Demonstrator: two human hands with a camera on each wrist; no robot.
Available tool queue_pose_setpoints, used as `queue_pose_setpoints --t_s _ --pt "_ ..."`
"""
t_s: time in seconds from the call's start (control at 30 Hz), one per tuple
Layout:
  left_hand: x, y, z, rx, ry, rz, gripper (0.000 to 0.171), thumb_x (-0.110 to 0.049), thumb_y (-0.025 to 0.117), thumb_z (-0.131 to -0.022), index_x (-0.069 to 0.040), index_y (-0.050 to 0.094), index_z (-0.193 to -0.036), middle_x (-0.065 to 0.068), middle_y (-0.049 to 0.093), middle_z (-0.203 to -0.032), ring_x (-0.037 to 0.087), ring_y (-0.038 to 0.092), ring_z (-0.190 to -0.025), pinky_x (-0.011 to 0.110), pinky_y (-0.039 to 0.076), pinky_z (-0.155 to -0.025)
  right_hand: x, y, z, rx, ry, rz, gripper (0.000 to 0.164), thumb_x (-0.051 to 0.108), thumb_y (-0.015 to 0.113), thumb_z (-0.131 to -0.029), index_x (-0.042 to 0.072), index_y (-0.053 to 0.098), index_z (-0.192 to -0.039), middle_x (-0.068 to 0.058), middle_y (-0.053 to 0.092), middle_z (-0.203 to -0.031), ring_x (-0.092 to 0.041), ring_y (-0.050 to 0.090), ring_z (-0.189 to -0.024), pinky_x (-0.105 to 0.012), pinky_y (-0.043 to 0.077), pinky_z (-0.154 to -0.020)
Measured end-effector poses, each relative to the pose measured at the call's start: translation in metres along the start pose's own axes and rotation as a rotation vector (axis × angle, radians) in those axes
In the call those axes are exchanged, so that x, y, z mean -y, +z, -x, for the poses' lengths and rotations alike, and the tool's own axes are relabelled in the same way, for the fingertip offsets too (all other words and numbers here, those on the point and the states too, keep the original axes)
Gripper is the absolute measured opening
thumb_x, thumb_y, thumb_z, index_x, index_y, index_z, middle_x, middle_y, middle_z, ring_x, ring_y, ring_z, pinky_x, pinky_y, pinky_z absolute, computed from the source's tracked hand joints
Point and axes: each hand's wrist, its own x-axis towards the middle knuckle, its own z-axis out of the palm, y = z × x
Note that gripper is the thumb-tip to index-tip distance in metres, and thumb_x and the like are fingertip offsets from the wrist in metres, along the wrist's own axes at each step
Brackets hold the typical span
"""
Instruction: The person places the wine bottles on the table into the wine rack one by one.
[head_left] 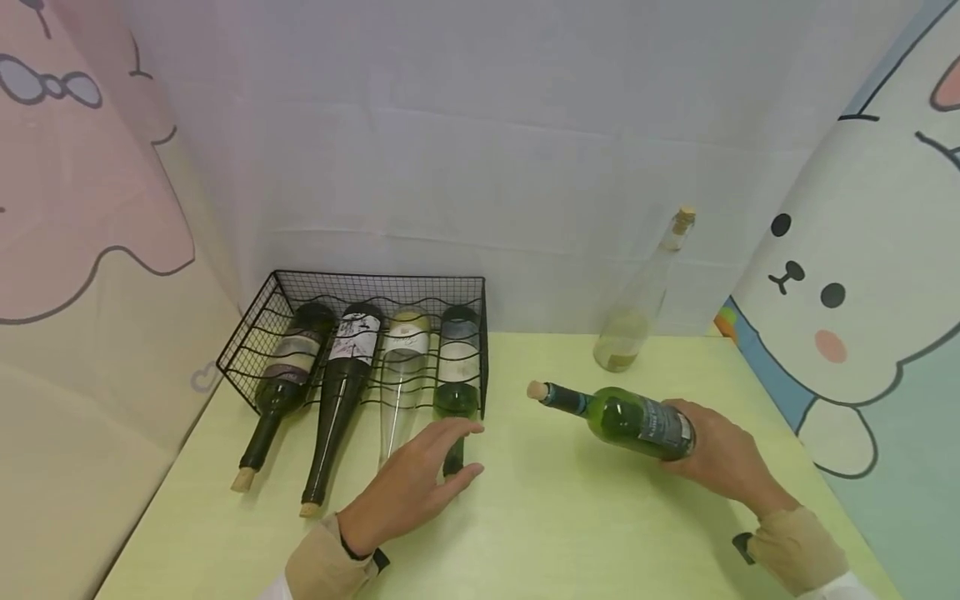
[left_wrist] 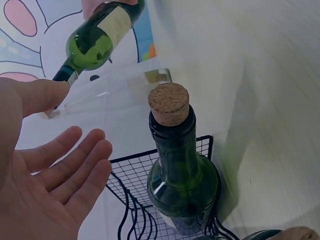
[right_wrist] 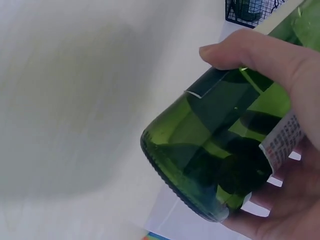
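My right hand [head_left: 716, 450] grips a corked green wine bottle [head_left: 626, 423] near its base and holds it tilted, its neck toward the left. In the right wrist view the thumb and fingers wrap round the green glass [right_wrist: 200, 155]. My left hand [head_left: 420, 475] has its fingers spread, with nothing held. It is beside the neck of a corked green bottle [left_wrist: 182, 185] lying in the right end of a black wire rack [head_left: 486, 350]. Left of that one, a clear bottle [head_left: 405, 392] and two dark corked bottles [head_left: 345, 383] lie in the rack, necks toward me.
A clear corked bottle [head_left: 633, 321] stands upright at the back right of the pale yellow-green table [head_left: 540, 533]. White cloth [head_left: 540, 167] hangs behind the table, and cartoon-printed cloth [head_left: 847, 333] hangs along the right side.
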Motion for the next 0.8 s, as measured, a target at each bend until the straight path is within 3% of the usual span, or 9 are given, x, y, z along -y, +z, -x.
queue_pose_setpoints --t_s 0.2,0.43,0.57,0.8 --pt "-0.004 -0.002 -0.006 -0.013 -0.096 0.051 0.065 -0.040 0.065 -0.094 -0.023 0.032 -0.148 -0.009 0.045 -0.141 0.007 0.047 -0.127 0.032 0.046 -0.099 0.009 -0.010 -0.001 -0.028 -0.052 0.062 0.080 0.024 0.093 -0.051 0.015 0.060 -0.123 -0.008 0.068 -0.105 -0.025 0.063 -0.086 -0.041 0.050 -0.062" --pt "-0.011 -0.001 -0.019 -0.037 -0.006 -0.048 0.069 -0.048 0.064 -0.092 -0.017 0.036 -0.147 -0.004 0.041 -0.146 0.012 0.041 -0.134 0.035 0.041 -0.106 0.023 -0.020 -0.003 -0.056 -0.159 0.161 0.087 0.020 0.094 -0.044 0.007 0.062 -0.124 -0.013 0.068 -0.111 -0.034 0.063 -0.096 -0.049 0.052 -0.072" --pt "-0.020 0.002 -0.027 0.039 0.026 -0.067 0.073 -0.057 0.061 -0.091 -0.015 0.038 -0.146 -0.001 0.042 -0.146 0.017 0.041 -0.135 0.039 0.039 -0.108 0.028 -0.024 -0.003 -0.033 -0.182 0.215 0.087 0.022 0.095 -0.044 0.007 0.063 -0.124 -0.014 0.066 -0.114 -0.038 0.061 -0.103 -0.054 0.051 -0.078" --pt "-0.031 0.014 -0.026 0.247 -0.030 -0.061 0.077 -0.065 0.053 -0.092 -0.018 0.033 -0.150 -0.002 0.041 -0.148 0.019 0.042 -0.135 0.042 0.041 -0.106 0.041 -0.035 -0.004 -0.038 -0.255 0.288 0.086 0.018 0.094 -0.043 0.007 0.064 -0.122 -0.014 0.066 -0.114 -0.037 0.060 -0.104 -0.055 0.048 -0.087"
